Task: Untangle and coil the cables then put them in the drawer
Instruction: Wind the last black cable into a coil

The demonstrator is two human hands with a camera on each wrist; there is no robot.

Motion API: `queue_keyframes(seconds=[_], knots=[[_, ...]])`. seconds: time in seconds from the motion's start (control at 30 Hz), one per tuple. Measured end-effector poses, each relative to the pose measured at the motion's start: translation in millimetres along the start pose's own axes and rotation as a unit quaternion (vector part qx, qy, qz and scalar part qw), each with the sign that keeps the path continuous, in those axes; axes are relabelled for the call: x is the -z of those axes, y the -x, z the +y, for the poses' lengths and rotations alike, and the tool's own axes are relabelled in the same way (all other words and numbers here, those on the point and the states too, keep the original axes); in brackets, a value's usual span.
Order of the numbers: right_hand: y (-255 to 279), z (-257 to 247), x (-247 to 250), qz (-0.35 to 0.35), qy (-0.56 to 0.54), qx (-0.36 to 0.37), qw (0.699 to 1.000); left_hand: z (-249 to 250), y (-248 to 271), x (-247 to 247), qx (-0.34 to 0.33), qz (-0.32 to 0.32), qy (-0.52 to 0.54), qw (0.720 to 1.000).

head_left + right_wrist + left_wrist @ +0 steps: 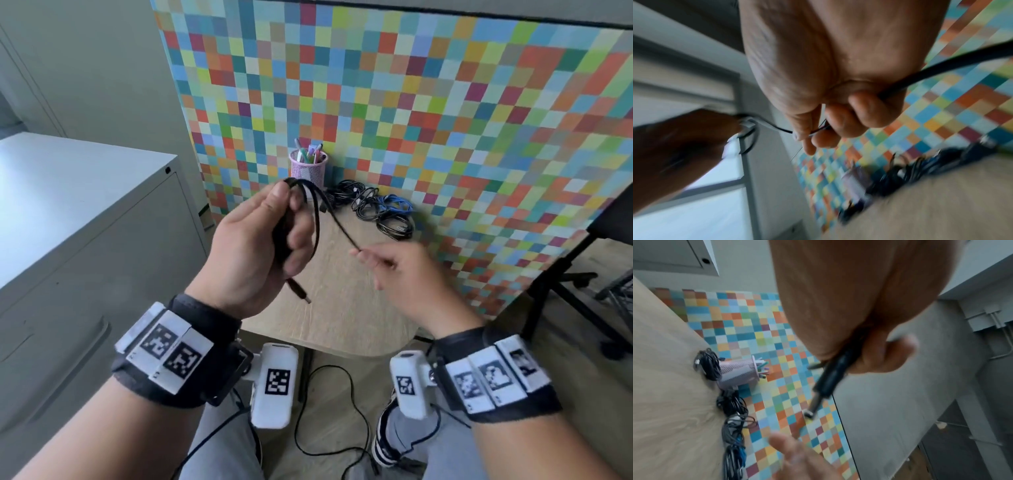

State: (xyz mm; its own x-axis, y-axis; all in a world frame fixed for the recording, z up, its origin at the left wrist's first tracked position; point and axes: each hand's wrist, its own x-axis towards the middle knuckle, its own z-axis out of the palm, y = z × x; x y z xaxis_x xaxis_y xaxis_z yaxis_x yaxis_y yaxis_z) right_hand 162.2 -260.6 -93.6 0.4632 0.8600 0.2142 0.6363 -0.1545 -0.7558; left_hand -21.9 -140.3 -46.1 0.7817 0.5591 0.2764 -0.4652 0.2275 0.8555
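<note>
- Curled round a black cable (317,219), my left hand (253,253) holds several loops of it against the palm, thumb up beside the top bend.
- From that bend one strand runs down and to the right, into my right hand (411,274), which pinches it between thumb and fingertips; that hand is blurred in the head view.
- One plug (298,290) of the cable hangs free below my left palm; the left wrist view shows it sticking out from under the curled fingers (888,353).
- Both hands are raised over the near edge of a pale wooden table (342,308), so the cable is in the air, not on the wood.
- Farther back on the table lies a heap of cables (376,209), black with some blue, against the foot of a chequered panel (445,120).
- Just left of the heap stands a pink mesh cup (308,168) with pens in it.
- To my left stands a grey cabinet (85,222), its front closed.
- Another black lead (342,411) trails across the floor under the table, near my shoe (383,442).
</note>
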Motion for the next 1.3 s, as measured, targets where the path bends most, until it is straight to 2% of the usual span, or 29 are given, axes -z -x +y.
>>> queue_keyframes(seconds=[0.1,0.17,0.2,0.23,0.3,0.33,0.37,0.53,0.73,0.83,0.93,1.0,1.07,1.17,1.23,1.27,1.3], knots=[[12,-20,-33,-0.092,0.104,0.015,0.990,-11,-3,-14,-0.029,0.031,-0.042,0.998],[18,-38,-43,-0.135,0.164,0.045,0.976,-19,-3,-16,-0.015,0.014,-0.167,0.986],[19,-45,-44,-0.149,0.182,0.060,0.970,-22,-2,-14,-0.005,-0.002,-0.263,0.965],[19,-50,-41,-0.157,0.191,0.065,0.967,-24,-2,-12,0.000,-0.021,-0.372,0.928],[18,-55,-30,-0.147,0.177,0.064,0.971,-28,-2,-7,-0.011,-0.053,-0.544,0.837],[18,-56,-22,-0.136,0.159,0.069,0.976,-28,-2,-4,-0.010,-0.057,-0.584,0.810],[18,-55,-15,-0.121,0.137,0.076,0.980,-28,-2,-2,-0.003,-0.054,-0.597,0.801],[11,-49,19,-0.053,0.040,0.067,0.996,-24,1,-2,0.062,-0.087,-0.552,0.827],[5,-37,46,0.039,-0.032,0.112,0.992,-22,2,2,0.155,-0.091,-0.339,0.923],[0,-22,49,0.094,-0.052,0.111,0.988,-21,4,2,0.154,-0.072,-0.164,0.972],[-6,-3,41,0.130,-0.042,0.078,0.988,-13,4,1,0.129,-0.062,-0.041,0.989],[-7,5,27,0.113,-0.038,0.028,0.992,-9,3,-2,0.101,-0.061,-0.004,0.993],[-2,6,6,0.062,0.000,-0.005,0.998,-11,1,-6,0.070,-0.047,0.010,0.996],[12,-13,-27,-0.031,0.091,0.003,0.995,-22,-1,-15,0.035,-0.014,-0.011,0.999],[19,-32,-41,-0.077,0.137,0.029,0.987,-26,-2,-17,0.021,0.012,-0.143,0.989],[21,-39,-44,-0.095,0.149,0.042,0.983,-27,-2,-16,0.016,0.017,-0.246,0.969],[21,-45,-44,-0.107,0.150,0.052,0.981,-28,-2,-14,0.012,0.012,-0.353,0.936]])
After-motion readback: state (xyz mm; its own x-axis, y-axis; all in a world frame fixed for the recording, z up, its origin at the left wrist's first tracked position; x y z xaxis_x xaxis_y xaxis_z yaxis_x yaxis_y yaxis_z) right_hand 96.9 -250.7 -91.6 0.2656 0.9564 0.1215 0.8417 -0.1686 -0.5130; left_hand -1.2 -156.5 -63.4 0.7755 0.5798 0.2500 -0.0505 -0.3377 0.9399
